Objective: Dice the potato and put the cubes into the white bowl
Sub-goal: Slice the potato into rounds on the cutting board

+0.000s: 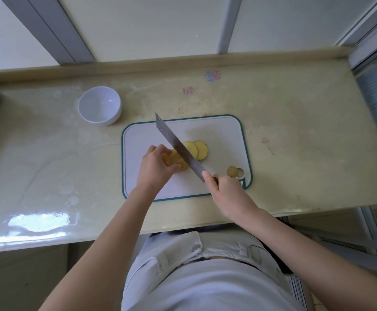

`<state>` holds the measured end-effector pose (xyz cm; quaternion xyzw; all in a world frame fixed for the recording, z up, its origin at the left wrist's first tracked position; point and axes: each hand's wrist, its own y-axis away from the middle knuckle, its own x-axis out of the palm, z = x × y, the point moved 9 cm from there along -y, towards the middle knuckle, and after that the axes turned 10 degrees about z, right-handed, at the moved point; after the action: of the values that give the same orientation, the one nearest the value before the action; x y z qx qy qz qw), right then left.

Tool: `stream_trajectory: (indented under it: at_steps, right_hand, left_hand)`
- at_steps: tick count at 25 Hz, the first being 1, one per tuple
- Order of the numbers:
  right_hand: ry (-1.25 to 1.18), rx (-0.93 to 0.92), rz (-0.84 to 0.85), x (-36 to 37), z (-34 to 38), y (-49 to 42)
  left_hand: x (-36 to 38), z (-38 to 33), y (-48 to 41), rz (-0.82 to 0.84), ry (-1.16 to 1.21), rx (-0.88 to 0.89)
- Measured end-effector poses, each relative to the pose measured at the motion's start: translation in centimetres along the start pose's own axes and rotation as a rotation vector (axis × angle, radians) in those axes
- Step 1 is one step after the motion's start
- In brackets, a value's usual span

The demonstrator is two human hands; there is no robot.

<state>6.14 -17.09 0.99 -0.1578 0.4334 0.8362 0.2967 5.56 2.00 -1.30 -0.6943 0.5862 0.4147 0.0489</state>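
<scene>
The left grip [155, 168] curls over the potato [176, 162], fingers arched, pinning it to the cutting board [224, 133]. The right grip [224, 187] wraps the handle of the cleaver [177, 145], one fingertip at the blade's heel and the blade slanting across the potato. Two slices [197, 149] lie just beside. The white bowl [100, 105] sits apart on the table [295, 131], whose coloured marks are too blurred to read.

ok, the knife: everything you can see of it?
The knife is a cleaver: broad rectangular blade, grey metal by its look, a small hole near the far corner. Its dark handle is mostly hidden in the right hand, which grips it. It runs diagonally over the cutting board, tip away and leftward, between the potato held by the left hand and two cut slices. Whether its edge meets the board is unclear.
</scene>
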Motion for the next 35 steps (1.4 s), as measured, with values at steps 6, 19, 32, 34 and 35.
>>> stream_trajectory:
  at_steps: [6, 19, 32, 34, 35]
  right_hand:
    - [-0.017, 0.025, 0.001, 0.1, 0.1, 0.0]
    - [0.046, 0.097, 0.020, -0.8, 3.0, -2.6]
    - [0.092, 0.105, 0.080, -0.3, 1.5, -1.8]
    - [0.079, 0.126, 0.095, -0.1, 0.5, -1.2]
    - [0.075, 0.138, 0.088, -0.1, 0.2, -1.0]
  left_hand:
    - [-0.2, 0.1, -0.1, -0.003, 0.000, -0.010]
    - [0.3, -0.6, -0.6, 0.049, -0.095, 0.015]
    - [-0.2, -0.1, -1.1, 0.064, -0.066, -0.009]
    - [-0.2, -0.2, -1.1, 0.067, -0.063, -0.008]
    - [-0.2, -0.2, -1.1, 0.067, -0.061, -0.008]
